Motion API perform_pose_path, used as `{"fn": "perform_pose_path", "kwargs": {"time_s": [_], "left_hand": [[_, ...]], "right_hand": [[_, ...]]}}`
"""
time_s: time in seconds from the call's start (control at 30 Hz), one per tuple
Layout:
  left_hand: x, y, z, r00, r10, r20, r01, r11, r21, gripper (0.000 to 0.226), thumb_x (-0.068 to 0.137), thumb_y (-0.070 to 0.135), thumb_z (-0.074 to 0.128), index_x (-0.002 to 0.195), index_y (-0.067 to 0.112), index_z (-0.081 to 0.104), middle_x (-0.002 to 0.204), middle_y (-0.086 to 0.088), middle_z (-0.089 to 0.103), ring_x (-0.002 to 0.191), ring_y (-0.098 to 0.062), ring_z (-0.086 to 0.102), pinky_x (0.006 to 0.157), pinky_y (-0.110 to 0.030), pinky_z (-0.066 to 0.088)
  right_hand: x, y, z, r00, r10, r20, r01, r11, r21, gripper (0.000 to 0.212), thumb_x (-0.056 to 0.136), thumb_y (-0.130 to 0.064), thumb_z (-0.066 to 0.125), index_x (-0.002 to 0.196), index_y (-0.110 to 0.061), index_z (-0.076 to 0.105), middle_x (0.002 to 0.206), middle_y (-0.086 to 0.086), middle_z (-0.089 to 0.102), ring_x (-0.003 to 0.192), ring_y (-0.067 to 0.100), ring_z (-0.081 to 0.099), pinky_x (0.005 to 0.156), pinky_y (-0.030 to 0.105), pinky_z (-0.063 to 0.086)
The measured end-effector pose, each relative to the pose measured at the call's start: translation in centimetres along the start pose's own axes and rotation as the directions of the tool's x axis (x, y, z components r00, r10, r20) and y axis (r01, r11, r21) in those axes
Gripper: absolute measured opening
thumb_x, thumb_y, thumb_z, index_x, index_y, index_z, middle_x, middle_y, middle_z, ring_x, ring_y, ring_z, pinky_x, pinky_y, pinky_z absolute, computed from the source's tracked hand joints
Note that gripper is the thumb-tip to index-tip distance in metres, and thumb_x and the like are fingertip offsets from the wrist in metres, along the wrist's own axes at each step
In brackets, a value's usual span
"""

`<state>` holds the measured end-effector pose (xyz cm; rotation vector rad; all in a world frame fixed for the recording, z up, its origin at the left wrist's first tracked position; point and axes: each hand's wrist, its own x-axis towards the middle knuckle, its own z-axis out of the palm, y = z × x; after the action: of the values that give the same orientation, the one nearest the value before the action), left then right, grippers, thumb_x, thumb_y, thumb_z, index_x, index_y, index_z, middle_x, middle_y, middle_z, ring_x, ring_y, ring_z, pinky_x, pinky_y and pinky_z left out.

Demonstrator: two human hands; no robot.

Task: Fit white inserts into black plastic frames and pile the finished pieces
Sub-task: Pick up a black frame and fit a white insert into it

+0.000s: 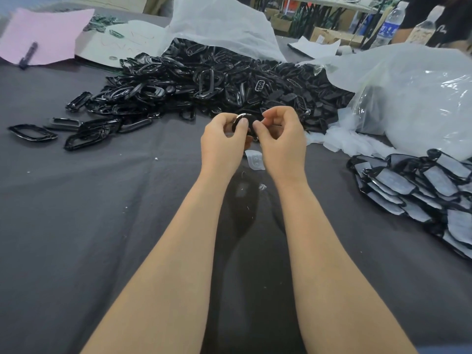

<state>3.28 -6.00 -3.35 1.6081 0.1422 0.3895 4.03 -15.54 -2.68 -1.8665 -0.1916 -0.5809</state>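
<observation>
A black plastic frame (249, 121) is held above the table's middle between both hands. My left hand (223, 140) pinches its left end with thumb and fingers. My right hand (281, 135) pinches its right end. Most of the frame is hidden by my fingers. A white insert (255, 160) lies on the grey cloth just below my hands. A big heap of loose black frames (204, 83) spreads behind my hands. The pile of finished pieces (424, 190), black rims with white faces, lies at the right.
Clear plastic bags (413, 98) bulge at the right and a white bag (222, 24) stands behind the heap. A pink sheet (48, 34) with a marker (28, 56) lies at the far left. Water bottles (390, 24) and another person are at the back right.
</observation>
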Motion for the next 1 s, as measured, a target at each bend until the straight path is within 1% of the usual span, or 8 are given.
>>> {"fn": "perform_pose_path", "kwargs": {"time_s": [0.17, 0.33, 0.43, 0.53, 0.6, 0.73, 0.8, 1.0], "left_hand": [[0.01, 0.01, -0.28, 1.0, -0.007, 0.005, 0.007, 1.0, -0.025, 0.005, 0.094, 0.013, 0.059, 0.094, 0.019, 0.06, 0.089, -0.001, 0.069, 0.082, -0.014, 0.069, 0.082, -0.036, 0.059], [-0.01, 0.05, -0.14, 1.0, 0.004, -0.002, -0.004, 0.999, -0.041, 0.007, 0.094, 0.012, 0.058, 0.097, 0.018, 0.058, 0.084, 0.004, 0.065, 0.071, -0.004, 0.065, 0.073, -0.024, 0.058], [0.08, 0.06, -0.2, 0.998, -0.045, -0.038, 0.039, 0.988, -0.149, 0.007, 0.094, 0.009, 0.057, 0.099, 0.013, 0.058, 0.084, 0.0, 0.062, 0.058, 0.005, 0.062, 0.06, -0.011, 0.051], [0.19, 0.08, -0.23, 0.996, -0.081, -0.036, 0.071, 0.971, -0.227, 0.007, 0.094, 0.007, 0.056, 0.097, 0.013, 0.058, 0.08, -0.001, 0.059, 0.056, 0.004, 0.062, 0.06, -0.012, 0.051], [0.2, 0.11, -0.19, 0.995, -0.096, -0.021, 0.087, 0.96, -0.266, 0.008, 0.094, 0.006, 0.056, 0.097, 0.012, 0.058, 0.079, 0.001, 0.061, 0.057, 0.004, 0.062, 0.061, -0.014, 0.052], [0.15, 0.18, -0.2, 0.992, -0.123, -0.02, 0.111, 0.944, -0.31, 0.014, 0.093, 0.004, 0.057, 0.09, 0.017, 0.057, 0.077, 0.004, 0.062, 0.058, 0.004, 0.063, 0.061, -0.013, 0.052], [0.12, 0.13, -0.21, 0.992, -0.124, -0.015, 0.113, 0.945, -0.307, 0.015, 0.092, 0.003, 0.057, 0.09, 0.018, 0.058, 0.078, 0.003, 0.063, 0.059, 0.004, 0.064, 0.06, -0.012, 0.052], [0.13, -0.19, -0.18, 0.998, -0.062, 0.01, 0.063, 0.984, -0.165, 0.008, 0.092, 0.013, 0.06, 0.092, 0.021, 0.062, 0.082, 0.003, 0.066, 0.065, 0.002, 0.063, 0.072, -0.021, 0.057]], "right_hand": [[-0.32, -0.14, -0.03, 0.999, -0.01, 0.036, 0.012, 0.999, -0.053, 0.015, 0.087, -0.004, 0.064, 0.094, -0.013, 0.054, 0.082, -0.012, 0.055, 0.079, 0.009, 0.057, 0.077, 0.021, 0.05], [-0.69, -0.15, 0.59, 0.994, -0.016, -0.113, 0.006, 0.996, -0.088, 0.02, 0.086, -0.012, 0.068, 0.103, -0.006, 0.058, 0.1, 0.006, 0.058, 0.086, 0.012, 0.053, 0.079, 0.019, 0.045], [-0.44, 0.13, 0.53, 0.978, 0.185, -0.092, -0.183, 0.983, 0.025, 0.024, 0.087, -0.02, 0.069, 0.105, -0.011, 0.057, 0.104, 0.005, 0.06, 0.088, 0.013, 0.057, 0.084, 0.023, 0.048], [-0.16, 0.21, 0.28, 0.94, 0.341, -0.005, -0.33, 0.913, 0.239, 0.014, 0.088, -0.014, 0.067, 0.096, -0.015, 0.056, 0.087, 0.002, 0.064, 0.083, 0.018, 0.064, 0.08, 0.03, 0.055], [-0.16, 0.19, 0.29, 0.948, 0.318, -0.006, -0.306, 0.917, 0.257, 0.014, 0.088, -0.011, 0.066, 0.089, -0.019, 0.055, 0.081, 0.0, 0.064, 0.076, 0.017, 0.063, 0.074, 0.029, 0.055], [-0.31, 0.25, 0.45, 0.969, 0.246, 0.02, -0.246, 0.957, 0.156, 0.017, 0.09, -0.011, 0.062, 0.083, -0.025, 0.057, 0.088, 0.004, 0.065, 0.088, 0.024, 0.064, 0.086, 0.043, 0.054], [-0.33, 0.3, 0.42, 0.973, 0.226, 0.04, -0.229, 0.965, 0.128, 0.018, 0.091, -0.009, 0.06, 0.082, -0.024, 0.058, 0.089, 0.006, 0.066, 0.089, 0.026, 0.065, 0.087, 0.044, 0.054], [-0.03, 0.62, 0.07, 0.981, 0.18, 0.069, -0.182, 0.983, 0.025, 0.02, 0.093, -0.006, 0.055, 0.082, -0.022, 0.056, 0.093, 0.013, 0.067, 0.092, 0.029, 0.066, 0.089, 0.047, 0.051]]}}
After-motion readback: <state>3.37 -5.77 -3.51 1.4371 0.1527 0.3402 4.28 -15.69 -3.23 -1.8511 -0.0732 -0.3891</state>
